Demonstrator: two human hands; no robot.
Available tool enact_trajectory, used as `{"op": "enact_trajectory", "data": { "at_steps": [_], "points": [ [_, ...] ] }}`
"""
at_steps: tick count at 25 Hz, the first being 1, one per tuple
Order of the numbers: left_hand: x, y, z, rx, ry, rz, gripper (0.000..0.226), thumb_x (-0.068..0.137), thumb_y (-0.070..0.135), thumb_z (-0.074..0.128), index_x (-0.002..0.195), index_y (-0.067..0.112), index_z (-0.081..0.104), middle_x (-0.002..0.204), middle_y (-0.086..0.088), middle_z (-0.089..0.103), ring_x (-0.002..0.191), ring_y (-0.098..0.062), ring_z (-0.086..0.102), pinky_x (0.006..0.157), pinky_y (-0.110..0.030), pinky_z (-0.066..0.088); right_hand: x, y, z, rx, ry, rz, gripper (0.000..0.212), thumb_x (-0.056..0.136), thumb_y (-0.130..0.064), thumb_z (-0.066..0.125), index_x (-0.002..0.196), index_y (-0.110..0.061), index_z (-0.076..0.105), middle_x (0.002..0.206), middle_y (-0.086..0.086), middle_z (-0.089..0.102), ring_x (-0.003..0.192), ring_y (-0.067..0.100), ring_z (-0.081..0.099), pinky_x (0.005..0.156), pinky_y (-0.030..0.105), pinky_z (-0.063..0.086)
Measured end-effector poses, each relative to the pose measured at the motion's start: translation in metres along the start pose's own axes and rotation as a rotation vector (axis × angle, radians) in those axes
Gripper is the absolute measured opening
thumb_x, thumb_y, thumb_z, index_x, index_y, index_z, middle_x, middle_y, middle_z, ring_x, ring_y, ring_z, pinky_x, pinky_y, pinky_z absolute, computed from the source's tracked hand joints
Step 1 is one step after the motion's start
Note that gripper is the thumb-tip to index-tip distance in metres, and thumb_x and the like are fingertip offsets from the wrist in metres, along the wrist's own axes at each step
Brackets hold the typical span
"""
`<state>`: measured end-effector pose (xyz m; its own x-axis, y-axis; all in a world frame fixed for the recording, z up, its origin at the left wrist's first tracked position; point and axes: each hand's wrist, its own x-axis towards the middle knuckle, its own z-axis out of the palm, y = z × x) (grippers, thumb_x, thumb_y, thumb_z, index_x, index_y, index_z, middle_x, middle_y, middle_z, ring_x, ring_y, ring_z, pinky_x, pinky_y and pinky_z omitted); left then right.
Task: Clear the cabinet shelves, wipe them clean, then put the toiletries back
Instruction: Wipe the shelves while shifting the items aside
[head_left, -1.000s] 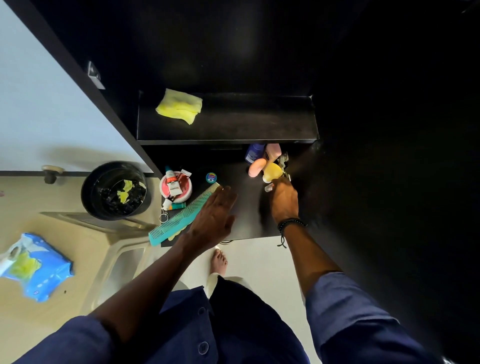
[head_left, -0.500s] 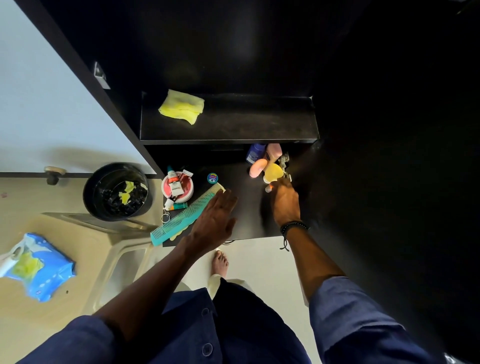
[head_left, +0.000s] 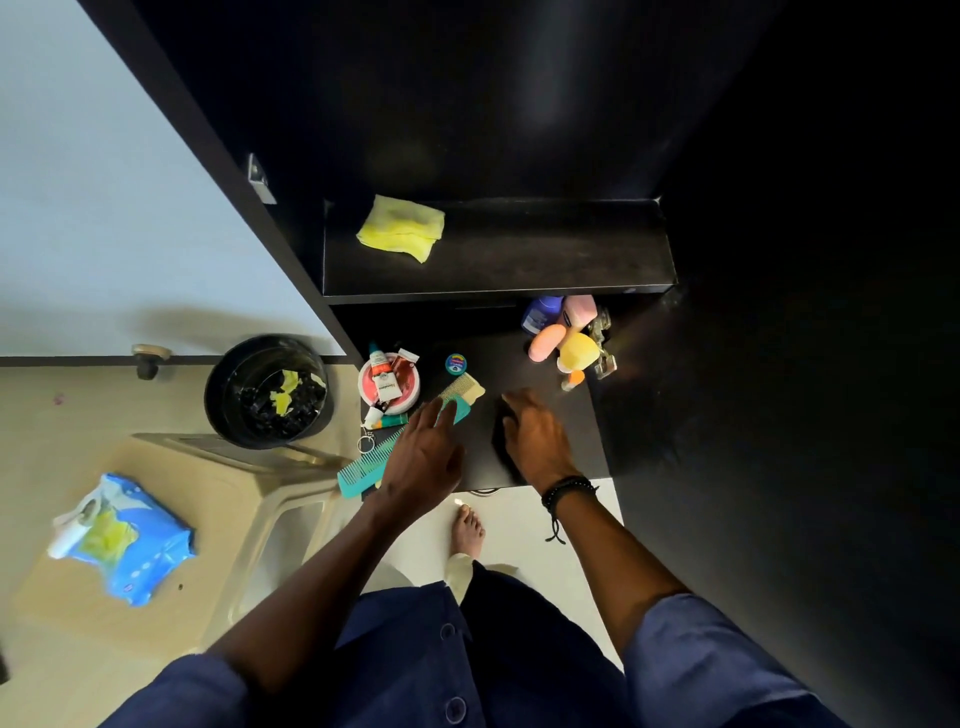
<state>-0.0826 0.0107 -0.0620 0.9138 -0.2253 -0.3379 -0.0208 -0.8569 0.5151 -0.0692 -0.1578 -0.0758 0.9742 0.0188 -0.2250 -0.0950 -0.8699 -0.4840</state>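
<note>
Black lower shelf (head_left: 545, 379): toiletries are crowded on it, so it is judged not yet cleared. Anything swept sideways can be pushed over the front edge at 6 o'clock.
Upper shelf (head_left: 519, 260): only a yellow cloth (head_left: 402, 228) is seen on it, at its 10 o'clock end. It can be buried if items are returned before it is lifted.
Bin (head_left: 267, 389): it stands open at 9 o'clock of the lower shelf, where a nudged item can be lost.
Left hand (head_left: 423, 452): straight fingers are laid on the teal comb (head_left: 363, 467) and nothing is gripped. The comb juts past the shelf corner at 7 o'clock and can be tipped off.
Right hand (head_left: 535, 441): it is laid palm-down mid-shelf. Whether anything is held beneath cannot be told.
Bottle cluster (head_left: 566, 338): the bottles are packed touching at 1 o'clock of the right hand and can be toppled by a careless reach.
</note>
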Motion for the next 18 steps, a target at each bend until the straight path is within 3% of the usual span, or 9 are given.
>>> {"op": "enact_trajectory", "data": {
  "at_steps": [2,5,9,12,15,18],
  "points": [
    [-0.005,-0.016,0.0,-0.017,0.037,-0.073,0.054,0.091,0.025,0.056,0.141,0.014,0.037,0.143,-0.009,0.042,0.131,-0.028,0.04,0.099,-0.037,0.047,0.0,-0.008,0.009,0.038,-0.043,0.016,0.04,0.091,-0.009,0.053,0.131,-0.01,0.051,0.131,0.01,0.053,0.116,0.028,0.055,0.1,0.03,0.043],
    [-0.013,-0.041,0.004,-0.003,0.142,-0.278,0.049,0.087,0.033,0.058,0.129,0.011,0.045,0.125,-0.01,0.05,0.113,-0.027,0.044,0.085,-0.032,0.046,0.011,-0.019,0.016,0.119,-0.122,0.074,0.049,0.088,-0.012,0.058,0.135,-0.012,0.046,0.134,0.01,0.051,0.123,0.026,0.05,0.103,0.029,0.039],
    [-0.021,-0.064,0.008,-0.151,0.154,-0.677,0.06,0.083,0.031,0.064,0.127,0.002,0.036,0.127,-0.015,0.039,0.122,-0.033,0.033,0.097,-0.044,0.041,0.031,-0.031,0.018,0.239,-0.211,0.103,0.052,0.085,-0.008,0.062,0.134,-0.012,0.045,0.133,0.009,0.052,0.123,0.024,0.05,0.092,0.015,0.034],
    [-0.024,-0.077,0.016,-0.293,0.134,-0.776,0.06,0.083,0.023,0.064,0.129,0.0,0.033,0.13,-0.018,0.039,0.124,-0.035,0.036,0.099,-0.043,0.041,0.043,-0.033,0.025,0.277,-0.278,0.162,0.061,0.084,-0.007,0.064,0.139,-0.011,0.039,0.135,0.009,0.05,0.123,0.022,0.051,0.088,0.013,0.036],
    [-0.022,-0.085,0.021,-0.611,0.097,-0.844,0.051,0.087,0.013,0.06,0.13,0.007,0.035,0.129,-0.015,0.047,0.116,-0.032,0.054,0.081,-0.036,0.056,0.048,-0.031,0.035,0.264,-0.31,0.168,0.06,0.082,-0.007,0.067,0.136,-0.012,0.041,0.132,0.011,0.052,0.126,0.024,0.049,0.097,0.022,0.042],
    [-0.02,-0.086,0.023,-0.694,0.05,-0.861,0.042,0.091,0.014,0.056,0.129,0.009,0.039,0.129,-0.015,0.053,0.108,-0.028,0.058,0.071,-0.028,0.053,0.046,-0.03,0.042,0.228,-0.318,0.133,0.059,0.082,-0.006,0.066,0.135,-0.01,0.042,0.132,0.013,0.048,0.126,0.026,0.046,0.102,0.028,0.042]
  ]
}}
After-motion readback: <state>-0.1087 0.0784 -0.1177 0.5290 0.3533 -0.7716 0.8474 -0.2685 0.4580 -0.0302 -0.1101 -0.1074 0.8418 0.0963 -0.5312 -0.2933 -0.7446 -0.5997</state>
